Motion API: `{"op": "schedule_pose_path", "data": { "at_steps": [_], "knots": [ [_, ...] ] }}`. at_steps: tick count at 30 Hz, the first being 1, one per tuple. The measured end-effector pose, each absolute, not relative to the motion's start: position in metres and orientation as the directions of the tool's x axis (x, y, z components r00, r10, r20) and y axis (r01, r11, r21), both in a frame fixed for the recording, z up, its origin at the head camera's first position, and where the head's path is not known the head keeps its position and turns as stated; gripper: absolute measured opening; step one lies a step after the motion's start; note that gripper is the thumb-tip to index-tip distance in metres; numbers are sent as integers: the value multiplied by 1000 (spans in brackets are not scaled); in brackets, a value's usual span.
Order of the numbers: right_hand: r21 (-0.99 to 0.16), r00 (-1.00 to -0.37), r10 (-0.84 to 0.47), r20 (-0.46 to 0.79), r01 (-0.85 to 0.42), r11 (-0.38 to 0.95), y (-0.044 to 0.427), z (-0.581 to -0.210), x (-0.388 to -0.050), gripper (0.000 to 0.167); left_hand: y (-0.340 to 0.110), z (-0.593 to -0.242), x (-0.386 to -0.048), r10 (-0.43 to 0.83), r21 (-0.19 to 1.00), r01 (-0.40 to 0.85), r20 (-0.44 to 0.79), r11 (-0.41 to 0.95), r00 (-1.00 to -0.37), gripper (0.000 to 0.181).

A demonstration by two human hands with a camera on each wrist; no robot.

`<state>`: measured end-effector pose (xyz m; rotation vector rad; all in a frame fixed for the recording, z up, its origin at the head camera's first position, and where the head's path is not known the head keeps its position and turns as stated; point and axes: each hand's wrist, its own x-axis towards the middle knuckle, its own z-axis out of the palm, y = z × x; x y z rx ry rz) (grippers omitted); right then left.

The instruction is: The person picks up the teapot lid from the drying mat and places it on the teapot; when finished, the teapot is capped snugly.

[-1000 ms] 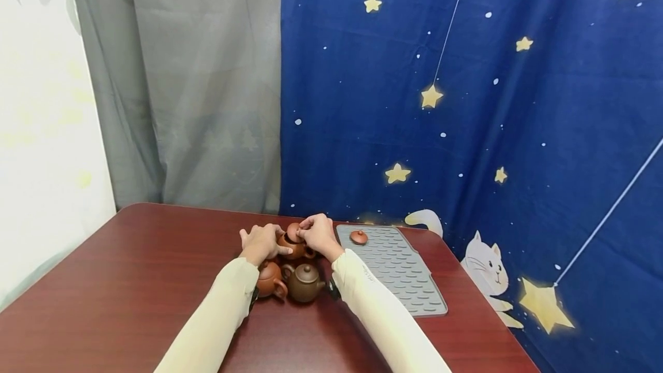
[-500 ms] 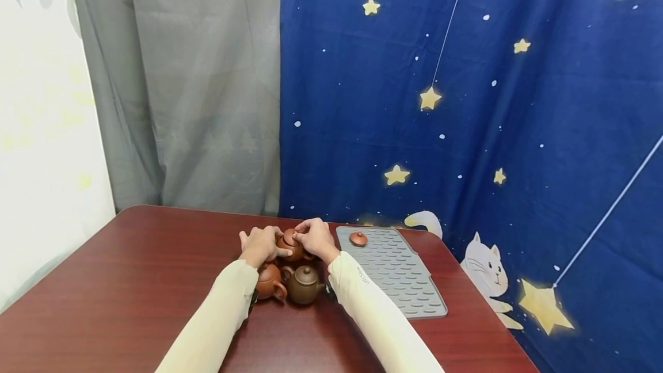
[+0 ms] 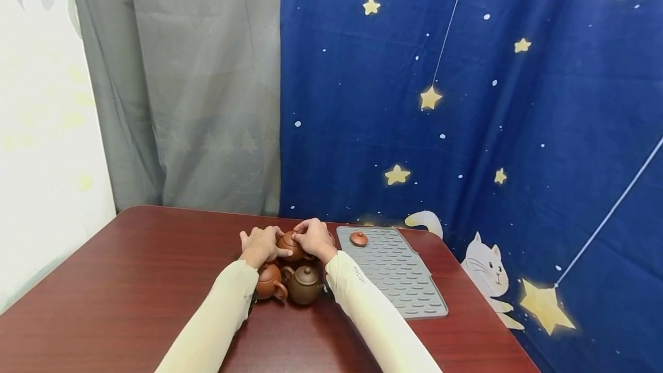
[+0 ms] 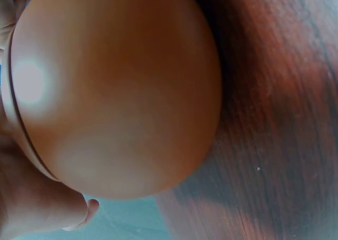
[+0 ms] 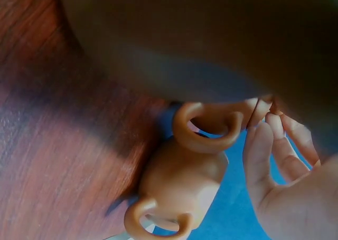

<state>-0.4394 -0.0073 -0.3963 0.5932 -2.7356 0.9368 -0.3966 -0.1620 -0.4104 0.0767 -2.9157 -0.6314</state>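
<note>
My left hand (image 3: pixel 261 244) grips the side of the far reddish-brown teapot (image 3: pixel 291 248), thumb and fingers spread around it. With bent fingers, my right hand (image 3: pixel 313 239) pinches the top of this teapot's lid (image 3: pixel 290 237), which sits over the opening. In the right wrist view, the fingertips of the right hand (image 5: pixel 290 182) meet at the lid, past the teapot's handle (image 5: pixel 206 140). Nearer me stand an orange-brown teapot (image 3: pixel 266 282), partly behind my left wrist, and a dark brown lidded teapot (image 3: pixel 304 285). A close reddish-brown teapot body (image 4: pixel 121 92) fills the left wrist view.
A grey ridged mat (image 3: pixel 399 275) lies right of the hands, with a loose reddish lid (image 3: pixel 358 239) at its far left corner. Another brown teapot (image 5: pixel 182 179) stands beyond the gripped one, mostly hidden by my right hand in the head view. The table (image 3: pixel 129 281) is dark red wood.
The lid, tilted up over the far teapot a second ago, has come down onto its opening with my right hand. My left hand stays on the teapot's side.
</note>
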Motion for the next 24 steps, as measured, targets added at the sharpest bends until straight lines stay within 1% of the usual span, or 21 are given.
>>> {"op": "schedule_pose_path", "data": {
  "at_steps": [5, 12, 17, 21, 24],
  "knots": [
    [-537, -891, -317, 324, -449, 714, -7, -398, -440, 11, -161, -410, -398, -78, 408, -13, 144, 913, -986, 57],
    [-567, -890, -334, 310, -455, 687, -2, -397, -438, 10, -160, -406, -398, -60, 383, -12, 114, 924, -992, 56],
    [-596, -880, -345, 326, -475, 647, 14, -396, -441, 13, -155, -401, -399, -29, 344, 1, 85, 939, -996, 56],
    [-617, -873, -327, 361, -487, 618, 32, -396, -443, 14, -154, -395, -398, 11, 306, 28, 56, 952, -998, 58],
    [-628, -875, -320, 362, -483, 610, 44, -394, -444, 14, -156, -392, -397, 32, 294, 42, 39, 955, -999, 61]
  ]
}}
